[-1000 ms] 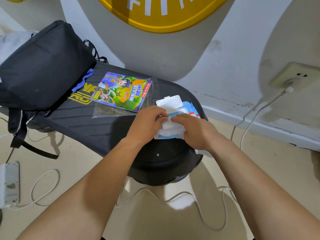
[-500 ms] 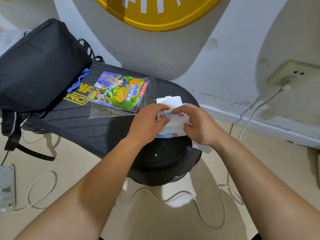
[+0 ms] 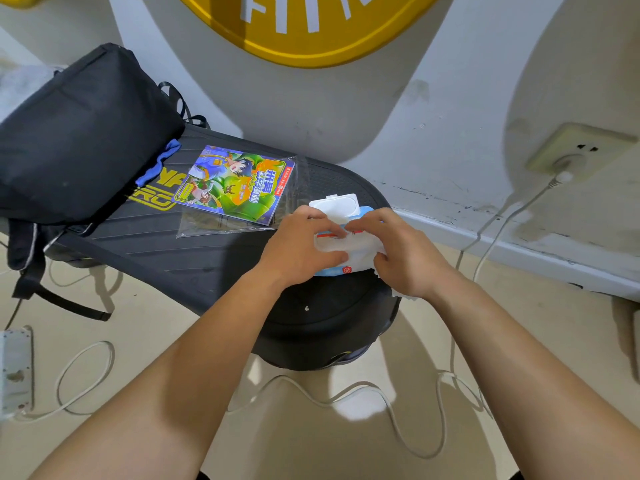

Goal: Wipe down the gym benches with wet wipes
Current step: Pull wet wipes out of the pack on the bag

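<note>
A blue and white wet wipe pack (image 3: 341, 268) lies on the right end of a black gym bench (image 3: 194, 258), its white flip lid (image 3: 337, 204) standing open. My left hand (image 3: 298, 245) and my right hand (image 3: 403, 252) meet over the pack, and both pinch a white wet wipe (image 3: 349, 242) at its opening. A corner of white wipe (image 3: 398, 292) sticks out under my right wrist. The pack's opening itself is hidden by my fingers.
A colourful comic in a clear sleeve (image 3: 237, 188) lies on the bench beside a black backpack (image 3: 79, 133). White cables (image 3: 346, 396) run over the floor to a wall socket (image 3: 575, 150) and a power strip (image 3: 15, 368). The wall stands just behind the bench.
Both hands have shifted slightly along the pack's top, and more of the white wipe shows between my fingers. The pack stays on the bench.
</note>
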`<state>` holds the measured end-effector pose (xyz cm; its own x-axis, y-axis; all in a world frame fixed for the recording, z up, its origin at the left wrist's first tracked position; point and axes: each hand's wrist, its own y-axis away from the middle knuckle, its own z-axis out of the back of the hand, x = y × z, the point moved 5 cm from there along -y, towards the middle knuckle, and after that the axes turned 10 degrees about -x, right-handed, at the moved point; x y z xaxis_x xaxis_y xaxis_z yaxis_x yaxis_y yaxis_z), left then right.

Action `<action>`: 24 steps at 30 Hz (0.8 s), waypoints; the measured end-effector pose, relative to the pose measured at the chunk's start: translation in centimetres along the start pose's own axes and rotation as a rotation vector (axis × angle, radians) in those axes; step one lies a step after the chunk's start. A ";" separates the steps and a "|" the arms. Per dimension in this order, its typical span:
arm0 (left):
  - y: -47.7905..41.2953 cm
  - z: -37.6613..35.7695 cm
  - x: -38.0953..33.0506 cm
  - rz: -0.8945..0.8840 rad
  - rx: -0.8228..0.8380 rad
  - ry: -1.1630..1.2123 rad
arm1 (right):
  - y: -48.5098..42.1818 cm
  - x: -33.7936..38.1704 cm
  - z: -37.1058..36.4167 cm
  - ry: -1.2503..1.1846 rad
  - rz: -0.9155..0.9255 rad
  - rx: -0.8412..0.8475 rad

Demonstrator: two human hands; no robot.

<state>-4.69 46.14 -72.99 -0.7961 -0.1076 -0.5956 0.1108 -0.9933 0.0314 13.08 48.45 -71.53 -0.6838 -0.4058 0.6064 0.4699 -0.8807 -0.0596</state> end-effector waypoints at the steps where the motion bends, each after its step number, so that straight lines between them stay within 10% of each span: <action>1: 0.0 -0.1 0.1 0.003 0.011 0.023 | 0.2 0.1 -0.3 0.065 -0.001 0.046; 6: -0.6 0.2 0.4 0.057 -0.155 0.133 | 0.9 0.5 -1.2 0.382 -0.023 0.153; 17: 0.4 2.3 -1.2 0.031 -0.312 0.281 | 1.0 0.1 0.7 0.269 -0.091 0.036; 24: 2.4 0.2 -2.2 -0.261 -0.022 -0.455 | 1.8 -0.7 3.5 0.179 -0.122 -0.057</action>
<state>-2.83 44.01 -71.41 -0.9762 0.1318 -0.1722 -0.1175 -0.9889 -0.0912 16.38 47.99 -69.33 -0.8242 -0.3276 0.4619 0.3488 -0.9363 -0.0418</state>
